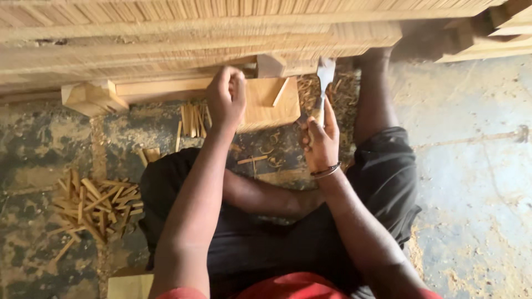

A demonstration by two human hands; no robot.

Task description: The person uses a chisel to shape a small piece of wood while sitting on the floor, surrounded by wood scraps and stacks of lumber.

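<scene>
Sitting low on a dusty floor. Left hand (226, 97) curled shut, pressing down on a flat pale wooden board (266, 99) under the stacked planks (166, 33). Right hand (320, 141) wrapped tight around a wooden-handled chisel with a shiny metal blade (323, 83), just right of the board. Could slip and nick the holding fingers or the bare leg (374, 94) close by. Little cut sticks (97, 202) piled at left.
</scene>
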